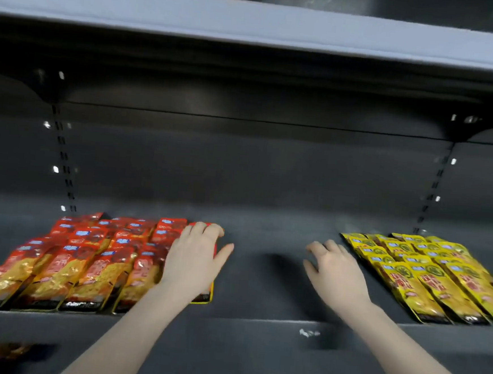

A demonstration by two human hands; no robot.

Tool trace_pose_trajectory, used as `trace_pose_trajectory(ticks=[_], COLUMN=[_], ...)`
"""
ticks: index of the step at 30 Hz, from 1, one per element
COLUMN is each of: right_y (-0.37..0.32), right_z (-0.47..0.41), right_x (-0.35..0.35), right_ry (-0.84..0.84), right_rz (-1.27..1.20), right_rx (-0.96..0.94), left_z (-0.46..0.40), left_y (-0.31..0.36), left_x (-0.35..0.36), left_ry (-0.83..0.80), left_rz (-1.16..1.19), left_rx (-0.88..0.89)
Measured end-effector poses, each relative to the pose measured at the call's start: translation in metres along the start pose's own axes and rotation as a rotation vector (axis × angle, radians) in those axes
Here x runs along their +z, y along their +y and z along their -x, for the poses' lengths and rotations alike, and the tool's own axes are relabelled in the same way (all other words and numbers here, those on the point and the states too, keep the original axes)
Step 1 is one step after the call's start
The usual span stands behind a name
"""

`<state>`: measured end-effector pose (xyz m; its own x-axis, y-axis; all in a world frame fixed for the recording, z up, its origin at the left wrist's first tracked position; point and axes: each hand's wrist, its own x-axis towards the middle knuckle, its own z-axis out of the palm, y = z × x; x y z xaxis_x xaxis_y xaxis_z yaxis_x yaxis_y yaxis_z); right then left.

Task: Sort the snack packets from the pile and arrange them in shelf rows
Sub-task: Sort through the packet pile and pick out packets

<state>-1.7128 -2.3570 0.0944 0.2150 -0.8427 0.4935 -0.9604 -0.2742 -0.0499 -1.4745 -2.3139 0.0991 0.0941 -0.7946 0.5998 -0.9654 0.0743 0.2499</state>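
Under the left hand (194, 259), fingers (206, 231) spread flat, lie glossy red packets (92, 260) in rows; right hand (336, 270), fingers loosely spread, hovers beside yellow packets (427, 275).

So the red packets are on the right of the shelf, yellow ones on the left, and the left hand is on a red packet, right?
Not quite. The head view shows the red packets on the left, the yellow packets on the right. The left hand does rest on a red packet.
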Motion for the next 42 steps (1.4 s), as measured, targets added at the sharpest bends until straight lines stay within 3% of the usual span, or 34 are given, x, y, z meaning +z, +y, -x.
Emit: trace_pose_trajectory(ticks=[11, 18, 26, 38, 42], right_y=[0.154, 0.339, 0.539, 0.726, 0.782], right_z=[0.035, 0.075, 0.103, 0.062, 0.043], right_x=[-0.049, -0.071, -0.09, -0.059, -0.06], right_ry=[0.081, 0.132, 0.026, 0.024, 0.093], right_rz=[0.046, 0.066, 0.19, 0.203, 0.143], right_rx=[0.163, 0.25, 0.383, 0.398, 0.356], left_z=[-0.02, -0.039, -0.05, -0.122, -0.147], left_y=[0.168, 0.358, 0.543, 0.685, 0.729], left_x=[0.032, 0.091, 0.165, 0.278, 0.303], left_ry=[-0.148, -0.16, -0.262, -0.419, -0.454], left_rz=[0.117, 0.183, 0.176, 0.077, 0.065], left_rx=[0.124, 0.177, 0.227, 0.271, 0.239])
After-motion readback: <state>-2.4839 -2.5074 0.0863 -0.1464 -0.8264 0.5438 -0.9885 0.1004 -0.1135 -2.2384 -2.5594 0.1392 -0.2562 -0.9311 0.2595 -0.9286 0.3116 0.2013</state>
